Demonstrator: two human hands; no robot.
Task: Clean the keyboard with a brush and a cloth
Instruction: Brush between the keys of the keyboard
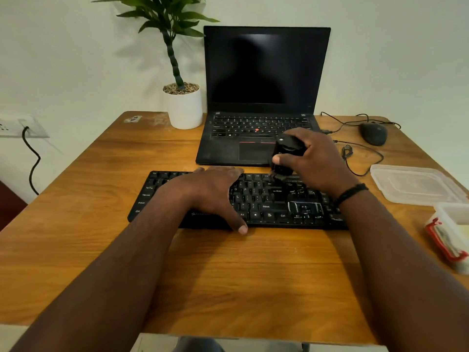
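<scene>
Keyboard [266, 201], black, lies flat on the wooden table [228, 275], directly under both hands. Left hand [215, 191] rests palm-down on its middle keys, fingers straight and spread, holding nothing. Right hand [312, 161] curls round a black brush [284, 158], bristle end down on the upper key rows just left of that hand. Laptop [258, 97] stands open beyond the knuckles.

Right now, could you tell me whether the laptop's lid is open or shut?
Open: the laptop lid stands upright, its dark screen and keys both visible.
</scene>
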